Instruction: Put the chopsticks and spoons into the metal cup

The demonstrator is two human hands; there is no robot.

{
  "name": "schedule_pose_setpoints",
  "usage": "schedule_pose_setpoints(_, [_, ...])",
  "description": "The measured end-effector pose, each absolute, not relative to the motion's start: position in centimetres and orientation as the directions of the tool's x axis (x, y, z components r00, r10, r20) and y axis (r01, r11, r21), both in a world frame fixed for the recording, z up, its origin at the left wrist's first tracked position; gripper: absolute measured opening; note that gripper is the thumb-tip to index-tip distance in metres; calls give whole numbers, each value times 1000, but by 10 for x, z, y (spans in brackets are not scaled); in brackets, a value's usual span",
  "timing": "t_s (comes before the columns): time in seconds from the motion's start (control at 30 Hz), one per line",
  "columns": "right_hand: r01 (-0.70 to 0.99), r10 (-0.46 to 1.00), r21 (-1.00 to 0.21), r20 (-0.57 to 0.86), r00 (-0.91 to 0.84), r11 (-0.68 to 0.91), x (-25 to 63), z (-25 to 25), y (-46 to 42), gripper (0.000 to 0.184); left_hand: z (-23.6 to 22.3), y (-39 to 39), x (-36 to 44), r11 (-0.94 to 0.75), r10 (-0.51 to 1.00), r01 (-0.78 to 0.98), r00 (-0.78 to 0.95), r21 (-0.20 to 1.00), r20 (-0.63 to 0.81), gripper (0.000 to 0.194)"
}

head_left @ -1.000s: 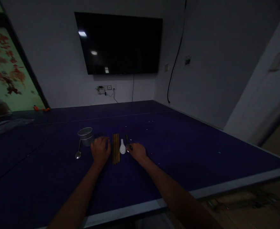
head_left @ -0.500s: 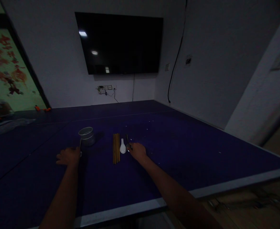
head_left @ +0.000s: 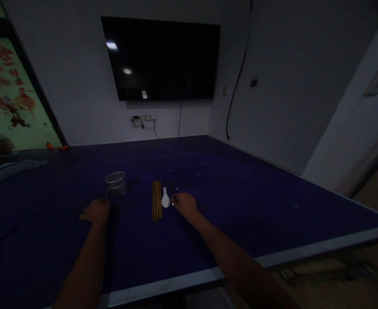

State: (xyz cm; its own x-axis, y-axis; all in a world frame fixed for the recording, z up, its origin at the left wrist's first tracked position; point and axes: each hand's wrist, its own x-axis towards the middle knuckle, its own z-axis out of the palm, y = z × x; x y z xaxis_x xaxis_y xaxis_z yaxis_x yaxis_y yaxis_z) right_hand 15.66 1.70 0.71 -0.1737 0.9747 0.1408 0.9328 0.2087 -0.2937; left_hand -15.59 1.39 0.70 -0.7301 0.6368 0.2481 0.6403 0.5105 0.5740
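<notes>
A thin dark handle (head_left: 108, 194) rises from the fingers of my left hand (head_left: 96, 210), which is closed round a spoon. Just beyond it stands a grey, round open-topped container (head_left: 117, 185). My right hand (head_left: 185, 204) pinches a metal spoon (head_left: 172, 187) near its bowl, the handle pointing away from me on the table. Left of that spoon lies a white soup spoon (head_left: 166, 201), bowl towards me. Beside it several wooden chopsticks (head_left: 156, 201) lie parallel in a row.
The dark blue table (head_left: 256, 206) has a white front edge. Small white specks are scattered right of centre. Clear plastic wrap (head_left: 11, 171) and an orange object (head_left: 49, 146) lie far left. A television (head_left: 166, 60) hangs on the back wall.
My left hand has shifted slightly right and its fingers have drawn in, covering the shiny spoon end seen before. My right hand stays almost still at the metal spoon.
</notes>
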Motion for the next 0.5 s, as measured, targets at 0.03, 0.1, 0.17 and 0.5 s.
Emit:
schedule_pose_setpoints(0.03, [934, 975, -292, 142, -172, 208, 157, 8, 17, 31, 8, 14, -155, 543, 619, 612, -754, 575, 219, 16])
schedule_pose_setpoints(0.1, [936, 976, -291, 140, -165, 200, 157, 9, 16, 31, 9, 13, -154, 621, 548, 516, -824, 590, 143, 19])
schedule_pose_setpoints(0.17, [935, 977, -296, 139, -160, 195, 157, 10, 15, 32, 12, 12, -153, 595, 477, 445, -866, 669, 151, 24])
schedule_pose_setpoints(0.5, [930, 969, -314, 213, -128, 192, 154, 15, 13, 38, 31, 6, -126, 131, 114, 478, -878, 869, 466, 36])
